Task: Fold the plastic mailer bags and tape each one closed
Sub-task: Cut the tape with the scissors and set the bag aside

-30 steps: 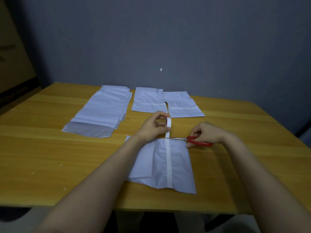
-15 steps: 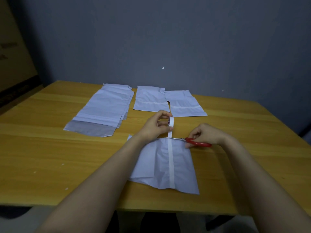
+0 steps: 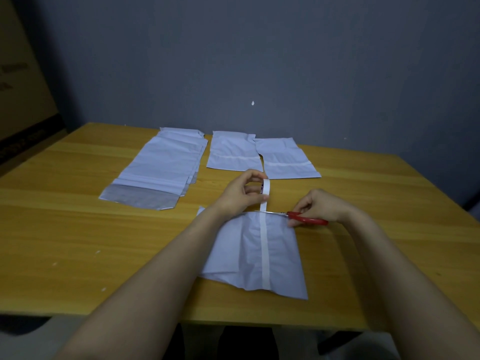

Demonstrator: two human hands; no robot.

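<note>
A folded white mailer bag lies near the table's front edge, with a strip of white tape running down its middle. My left hand holds the tape roll just beyond the bag's far edge, the tape stretched up from the bag. My right hand grips red-handled scissors, whose blades reach the tape at the bag's far edge.
A stack of unfolded mailer bags lies at the back left of the wooden table. Two folded, taped bags lie side by side behind my hands. A grey wall stands beyond the table.
Both hands hold nearly the same pose; the view has shifted slightly. The scissor blades stay at the tape.
</note>
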